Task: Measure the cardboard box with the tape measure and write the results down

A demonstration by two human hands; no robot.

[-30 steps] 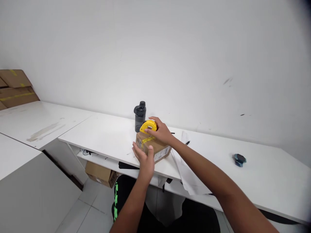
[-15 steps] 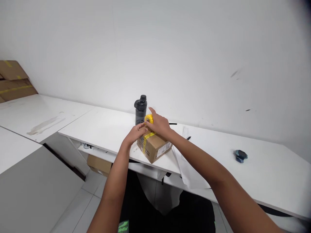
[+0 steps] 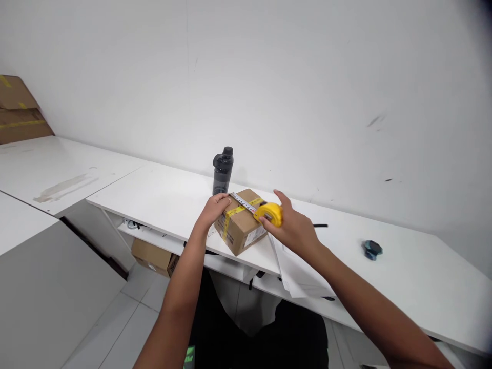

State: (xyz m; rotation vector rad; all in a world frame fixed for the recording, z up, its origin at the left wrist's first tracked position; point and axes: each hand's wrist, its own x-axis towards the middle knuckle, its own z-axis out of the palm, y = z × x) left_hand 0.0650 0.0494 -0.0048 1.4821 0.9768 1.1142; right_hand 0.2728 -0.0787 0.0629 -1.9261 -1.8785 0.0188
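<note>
A small brown cardboard box [image 3: 240,228] with yellow tape sits near the front edge of the white desk [image 3: 161,205]. My right hand [image 3: 294,228] is closed round a yellow tape measure [image 3: 271,212] at the box's right side. Its white blade [image 3: 243,202] stretches leftward across the box top. My left hand [image 3: 213,209] rests on the box's far left corner, with its fingers pinching the blade's end there.
A dark shaker bottle [image 3: 222,170] stands just behind the box. White papers [image 3: 295,271] hang over the desk edge to the right. A small blue-black object [image 3: 372,249] and a black pen [image 3: 320,225] lie farther right. Cardboard boxes [image 3: 19,110] sit far left; another [image 3: 151,256] under the desk.
My right hand has pulled the tape measure from the box's far left corner over to its right side, drawing the blade out. My left hand stayed at the left corner, holding the blade's end.
</note>
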